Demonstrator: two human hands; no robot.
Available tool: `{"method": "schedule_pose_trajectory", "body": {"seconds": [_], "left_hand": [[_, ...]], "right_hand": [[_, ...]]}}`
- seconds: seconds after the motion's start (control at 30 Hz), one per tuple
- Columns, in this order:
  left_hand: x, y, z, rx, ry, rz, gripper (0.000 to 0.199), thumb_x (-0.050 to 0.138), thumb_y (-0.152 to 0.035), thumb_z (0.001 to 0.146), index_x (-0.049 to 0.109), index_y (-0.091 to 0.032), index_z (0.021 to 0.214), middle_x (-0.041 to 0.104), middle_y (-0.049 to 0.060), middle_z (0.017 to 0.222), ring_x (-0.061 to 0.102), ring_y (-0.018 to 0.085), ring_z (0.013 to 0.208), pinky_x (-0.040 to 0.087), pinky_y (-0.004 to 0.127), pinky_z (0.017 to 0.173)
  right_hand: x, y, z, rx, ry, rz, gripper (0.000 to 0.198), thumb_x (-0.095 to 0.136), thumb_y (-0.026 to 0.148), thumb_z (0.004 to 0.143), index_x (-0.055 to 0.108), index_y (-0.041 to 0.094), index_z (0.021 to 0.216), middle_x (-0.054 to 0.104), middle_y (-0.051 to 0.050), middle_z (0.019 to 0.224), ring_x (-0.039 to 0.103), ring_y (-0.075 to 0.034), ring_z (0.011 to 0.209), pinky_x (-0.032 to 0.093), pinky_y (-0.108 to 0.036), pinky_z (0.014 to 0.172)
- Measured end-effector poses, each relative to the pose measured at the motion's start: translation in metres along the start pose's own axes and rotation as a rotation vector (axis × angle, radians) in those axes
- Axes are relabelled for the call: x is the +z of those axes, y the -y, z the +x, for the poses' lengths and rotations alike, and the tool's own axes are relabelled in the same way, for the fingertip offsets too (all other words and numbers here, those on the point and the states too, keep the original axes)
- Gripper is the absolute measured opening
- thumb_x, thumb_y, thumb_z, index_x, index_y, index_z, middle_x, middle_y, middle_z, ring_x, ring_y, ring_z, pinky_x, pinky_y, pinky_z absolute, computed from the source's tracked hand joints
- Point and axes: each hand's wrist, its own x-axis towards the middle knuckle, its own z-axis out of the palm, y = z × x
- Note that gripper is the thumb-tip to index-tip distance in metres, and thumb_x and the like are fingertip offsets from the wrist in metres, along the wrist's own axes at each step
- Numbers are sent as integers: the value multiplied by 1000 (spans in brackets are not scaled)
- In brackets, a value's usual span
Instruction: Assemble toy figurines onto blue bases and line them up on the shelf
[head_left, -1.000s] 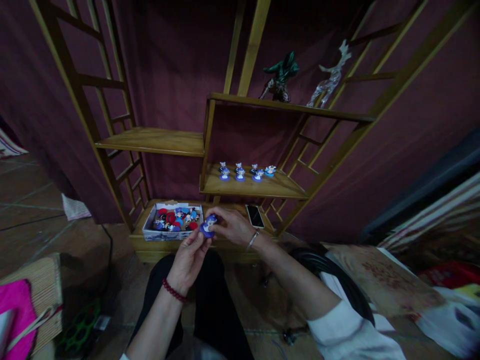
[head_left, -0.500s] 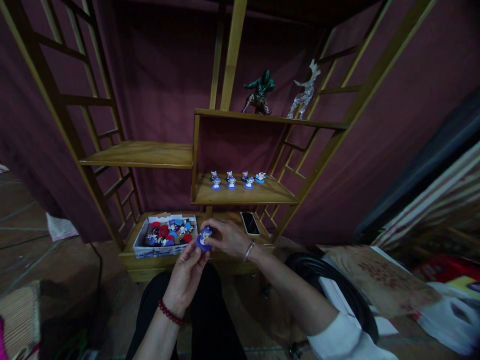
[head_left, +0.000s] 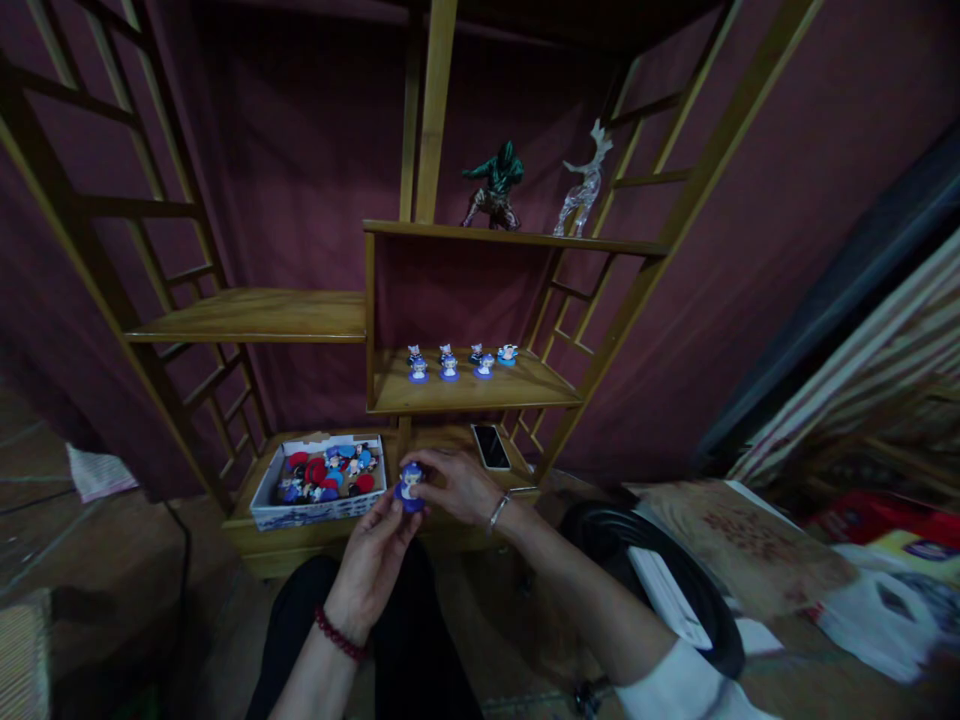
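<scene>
One purple figurine (head_left: 411, 486) sits pinched between left hand (head_left: 372, 565) and right hand (head_left: 461, 486) — the left lower.

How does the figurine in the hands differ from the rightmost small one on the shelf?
The held figurine has a purple base, the shelf figurine a light blue one. The held figurine's top is purple, the shelf figurine's mostly white. The held figurine is in the left hand and right hand; the shelf figurine sits on the wooden shelf. Both are figurines on coloured bases.
</scene>
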Motion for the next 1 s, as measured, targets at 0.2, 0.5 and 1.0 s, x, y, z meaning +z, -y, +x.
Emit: {"method": "schedule_pose_trajectory", "body": {"seconds": [0.2, 0.5, 1.0], "left_hand": [[0, 8, 0, -7, -33, 9, 17, 66, -11, 64, 64, -13, 81, 64, 4, 85, 60, 13, 77, 49, 23, 73], [4, 10, -1, -2, 38, 60, 17, 66, -16, 66, 64, -14, 82, 64, 3, 80, 61, 12, 70, 47, 20, 65], [10, -3, 4, -5, 44, 64, 22, 63, -13, 68, 63, -14, 91, 65, 5, 88, 61, 14, 78, 46, 22, 72]], "right_hand": [[-7, -1, -7, -11, 36, 33, 27, 57, 27, 75, 55, 23, 101, 61, -1, 91, 56, -14, 81, 42, -25, 74], [-10, -1, -11, -13, 22, 8, 29, 55, 26, 75, 54, 22, 104, 61, -2, 93, 55, -14, 82, 42, -27, 75], [-5, -2, -8, 19, -50, 145, 39, 55, 27, 76, 49, 24, 114, 59, -3, 102, 57, -13, 85, 45, -28, 80]]}}
